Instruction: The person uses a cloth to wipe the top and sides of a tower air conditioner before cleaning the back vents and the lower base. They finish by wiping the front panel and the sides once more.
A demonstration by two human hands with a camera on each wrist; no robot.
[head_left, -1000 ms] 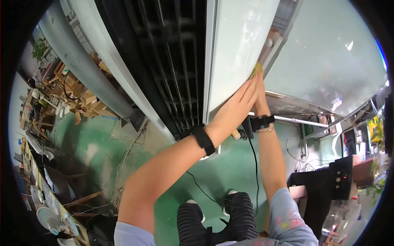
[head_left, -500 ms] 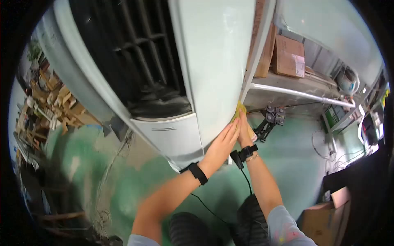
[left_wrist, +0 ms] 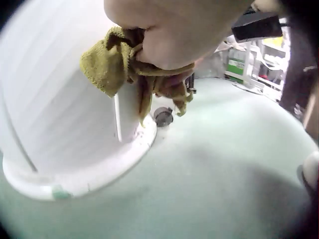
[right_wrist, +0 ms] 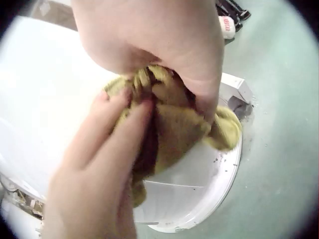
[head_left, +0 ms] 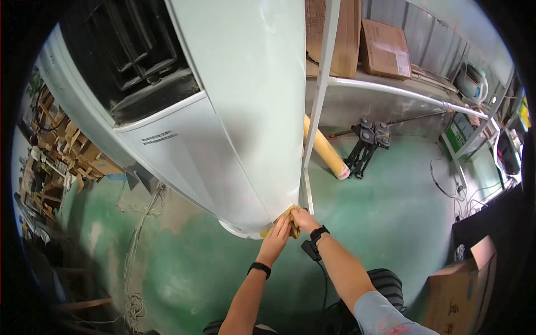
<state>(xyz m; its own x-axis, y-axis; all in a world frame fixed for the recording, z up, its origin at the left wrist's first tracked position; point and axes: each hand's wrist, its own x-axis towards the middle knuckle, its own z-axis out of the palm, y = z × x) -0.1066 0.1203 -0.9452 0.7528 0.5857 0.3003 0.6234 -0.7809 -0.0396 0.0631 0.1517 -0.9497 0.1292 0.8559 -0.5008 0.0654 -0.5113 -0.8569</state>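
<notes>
A tall white floor-standing air conditioner (head_left: pixel 251 111) fills the upper middle of the head view. Both hands are low on its front corner, close above its rounded base (left_wrist: pixel 99 181). My right hand (head_left: pixel 305 221) grips a bunched yellow-green cloth (right_wrist: pixel 174 134) against the casing. Straight fingers of my left hand (head_left: pixel 274 243) press on the same cloth from the left. In the left wrist view, folds of the cloth (left_wrist: pixel 104 64) hang below the hand beside the white panel. The left thumb is hidden.
Right of the air conditioner stand a metal rack post (head_left: pixel 321 84), a yellow tube (head_left: pixel 326 151) and a folded black tripod (head_left: pixel 368 145). Cardboard boxes (head_left: pixel 385 50) sit on the rack. An open carton (head_left: pixel 460 290) is at lower right, and cables (head_left: pixel 134 251) lie on the green floor.
Both hands have slid down the air conditioner's front edge with the cloth, from high on the panel to near its base. The head view has shifted, showing more of the lower panel and floor.
</notes>
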